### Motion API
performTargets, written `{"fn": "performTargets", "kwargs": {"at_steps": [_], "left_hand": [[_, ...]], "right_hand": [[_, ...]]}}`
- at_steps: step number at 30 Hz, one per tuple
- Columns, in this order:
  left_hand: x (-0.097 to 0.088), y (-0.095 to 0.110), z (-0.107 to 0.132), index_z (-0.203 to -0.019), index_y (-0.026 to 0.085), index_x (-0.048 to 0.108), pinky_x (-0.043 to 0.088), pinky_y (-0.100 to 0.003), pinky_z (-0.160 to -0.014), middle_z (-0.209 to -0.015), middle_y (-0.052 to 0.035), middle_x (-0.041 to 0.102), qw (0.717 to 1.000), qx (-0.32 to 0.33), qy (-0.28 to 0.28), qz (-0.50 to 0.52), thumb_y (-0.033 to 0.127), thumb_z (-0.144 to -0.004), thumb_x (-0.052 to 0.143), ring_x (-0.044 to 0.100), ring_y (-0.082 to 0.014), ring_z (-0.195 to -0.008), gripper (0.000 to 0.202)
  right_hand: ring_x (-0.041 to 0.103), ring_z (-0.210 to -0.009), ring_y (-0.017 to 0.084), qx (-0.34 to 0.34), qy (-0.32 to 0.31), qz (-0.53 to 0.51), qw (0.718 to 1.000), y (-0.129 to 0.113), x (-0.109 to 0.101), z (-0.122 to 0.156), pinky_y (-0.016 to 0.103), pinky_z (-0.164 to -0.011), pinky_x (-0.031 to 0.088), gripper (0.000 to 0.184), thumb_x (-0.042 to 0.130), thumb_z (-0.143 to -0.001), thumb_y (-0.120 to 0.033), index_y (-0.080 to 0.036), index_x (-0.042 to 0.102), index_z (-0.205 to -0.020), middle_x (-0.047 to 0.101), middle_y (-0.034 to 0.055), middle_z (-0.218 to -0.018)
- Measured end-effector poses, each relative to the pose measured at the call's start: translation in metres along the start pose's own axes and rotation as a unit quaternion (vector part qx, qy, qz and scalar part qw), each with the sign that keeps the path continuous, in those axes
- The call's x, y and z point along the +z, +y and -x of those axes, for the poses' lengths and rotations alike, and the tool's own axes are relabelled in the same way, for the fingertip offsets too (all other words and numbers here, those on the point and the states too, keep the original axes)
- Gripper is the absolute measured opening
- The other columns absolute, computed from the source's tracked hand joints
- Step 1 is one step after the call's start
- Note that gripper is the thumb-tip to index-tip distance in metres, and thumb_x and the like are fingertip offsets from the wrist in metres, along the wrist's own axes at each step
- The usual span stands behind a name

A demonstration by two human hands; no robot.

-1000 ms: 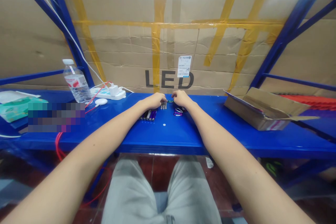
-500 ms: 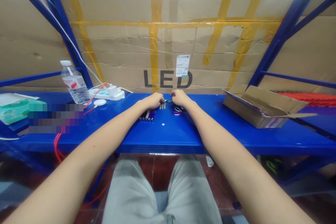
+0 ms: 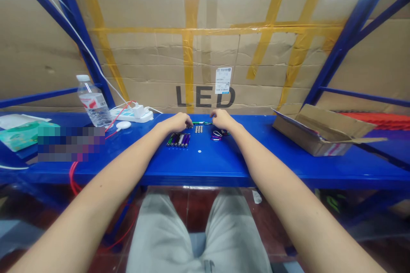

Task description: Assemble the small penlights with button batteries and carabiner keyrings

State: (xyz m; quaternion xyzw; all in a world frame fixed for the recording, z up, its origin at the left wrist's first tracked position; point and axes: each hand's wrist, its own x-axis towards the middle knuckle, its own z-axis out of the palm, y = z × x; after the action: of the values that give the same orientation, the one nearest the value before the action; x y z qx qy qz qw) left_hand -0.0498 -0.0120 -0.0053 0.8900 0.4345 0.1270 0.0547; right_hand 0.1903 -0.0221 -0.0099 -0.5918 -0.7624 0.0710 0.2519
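Observation:
My left hand is over the table at the left end of a thin green rod-like piece. Its fingers bend down, pressed together, and hide whatever they hold. At the other end of the green piece, my right hand has its fingers curled in; what lies in them is hidden. Between the hands sit several small round metal pieces in a tight grid. A row of small tubes, black, purple, silver and green, lies below my left hand. Purple and silver carabiner clips lie below my right hand.
A small white disc lies on the blue table. To the left stand a water bottle, a white power strip and red cables. An open cardboard box sits at the right. A large cardboard sheet stands behind.
My left hand has moved left, off the round metal pieces and the row of tubes, so more of both shows. The green piece is more visible. My right hand has shifted slightly right.

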Motion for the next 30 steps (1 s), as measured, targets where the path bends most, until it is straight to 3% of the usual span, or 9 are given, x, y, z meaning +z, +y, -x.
{"fn": "performTargets", "kwargs": {"at_steps": [5, 9, 13, 19, 30], "left_hand": [[-0.022, 0.000, 0.008, -0.099, 0.018, 0.079, 0.049, -0.031, -0.094, -0.108, -0.0072, 0.076, 0.998, 0.006, 0.021, 0.052, 0.011, -0.077, 0.053, 0.068, -0.0213, -0.102, 0.035], [-0.034, 0.003, 0.021, -0.103, 0.022, 0.077, 0.049, -0.027, -0.092, -0.107, -0.0032, 0.077, 0.990, 0.024, -0.079, 0.112, 0.031, -0.079, 0.064, 0.069, -0.0193, -0.100, 0.028], [-0.030, 0.009, 0.026, -0.106, 0.022, 0.076, 0.050, -0.025, -0.084, -0.103, -0.0020, 0.078, 0.983, 0.016, -0.138, 0.118, 0.029, -0.075, 0.068, 0.070, -0.0171, -0.092, 0.032], [-0.017, 0.014, 0.019, -0.097, 0.022, 0.077, 0.049, -0.025, -0.079, -0.098, -0.0023, 0.078, 0.986, 0.020, -0.122, 0.113, 0.022, -0.076, 0.065, 0.069, -0.0167, -0.088, 0.024], [-0.012, 0.021, 0.018, -0.095, 0.021, 0.077, 0.049, -0.026, -0.080, -0.096, -0.0028, 0.078, 0.985, 0.031, -0.100, 0.139, 0.021, -0.077, 0.067, 0.068, -0.0162, -0.085, 0.021]], "right_hand": [[0.066, -0.100, 0.022, 0.011, 0.008, -0.018, 1.000, 0.002, -0.007, 0.005, 0.026, -0.086, 0.049, 0.035, 0.055, -0.082, -0.009, -0.014, 0.072, -0.113, 0.071, 0.0136, -0.116], [0.066, -0.099, 0.021, 0.001, 0.012, -0.030, 0.999, -0.001, -0.010, 0.009, 0.026, -0.086, 0.049, 0.032, 0.055, -0.084, -0.010, -0.014, 0.073, -0.109, 0.073, 0.0127, -0.113], [0.066, -0.099, 0.021, 0.001, 0.005, -0.033, 0.999, -0.006, -0.011, 0.011, 0.026, -0.086, 0.048, 0.031, 0.055, -0.084, -0.009, -0.014, 0.074, -0.108, 0.073, 0.0120, -0.111], [0.066, -0.101, 0.020, -0.002, -0.004, -0.027, 1.000, -0.011, -0.010, 0.013, 0.024, -0.088, 0.047, 0.031, 0.055, -0.084, -0.007, -0.013, 0.074, -0.108, 0.074, 0.0116, -0.110], [0.067, -0.103, 0.021, -0.006, -0.004, -0.026, 1.000, -0.015, -0.013, 0.016, 0.025, -0.090, 0.047, 0.029, 0.054, -0.085, -0.008, -0.013, 0.075, -0.105, 0.074, 0.0122, -0.111]]}}
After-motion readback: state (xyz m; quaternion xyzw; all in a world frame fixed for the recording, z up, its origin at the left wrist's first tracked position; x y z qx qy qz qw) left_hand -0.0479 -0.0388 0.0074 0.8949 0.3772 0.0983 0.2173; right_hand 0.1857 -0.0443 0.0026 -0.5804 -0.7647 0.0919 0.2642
